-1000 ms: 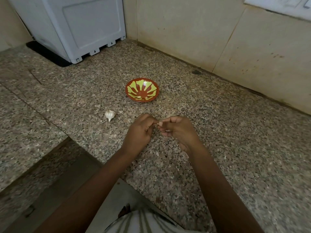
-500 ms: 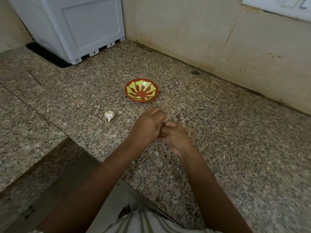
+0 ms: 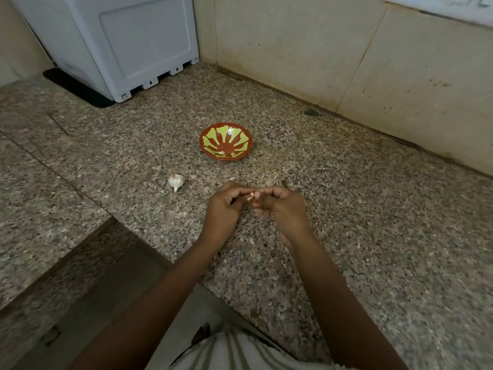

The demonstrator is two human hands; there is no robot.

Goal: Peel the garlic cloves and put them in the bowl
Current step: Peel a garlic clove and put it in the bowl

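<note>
— Where was the clove [image 3: 250, 198]?
— Up off the counter [image 3: 346, 209], my left hand [image 3: 226, 206] pinching it steady so my right hand [image 3: 280, 209] could pinch at its skin.
— And the bowl [image 3: 240, 137]?
— Just beyond my hands, handy for dropping; the bulb [image 3: 176, 182] lay left of them.

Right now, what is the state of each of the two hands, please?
Left hand: closed, pinching the garlic clove.
Right hand: closed, fingertips pinching the same garlic clove from the other side.
</note>
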